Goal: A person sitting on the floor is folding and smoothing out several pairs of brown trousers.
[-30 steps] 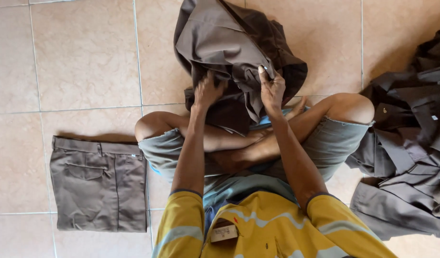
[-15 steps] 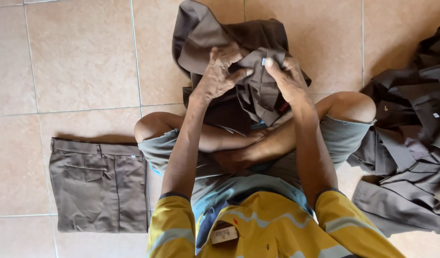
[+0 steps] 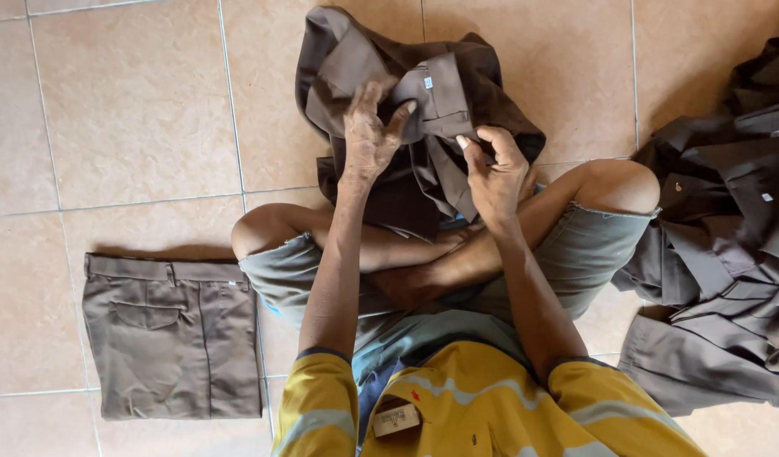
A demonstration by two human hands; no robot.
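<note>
Sorting brown trousers (image 3: 423, 110) | left hand (image 3: 368, 135), right hand (image 3: 495, 173) both clamped on waistband | next: flatten before folding

Hands: two, a left hand (image 3: 368, 135) and a right hand (image 3: 493, 173), both far from the body at the middle.

Brown garment in hand (image 3: 423, 93): one, crumpled, far centre, gripped by both hands.

Folded brown trousers (image 3: 171, 337): one pair, flat on the floor at the near left.

Heaped brown garments (image 3: 728, 245): one pile at the right; the pieces overlap, so the number is unclear, probably three or more.

White tags: one on the held garment, one showing in the pile.

Floor tiles (image 3: 135, 101): several, beige, cut off by the frame.
</note>
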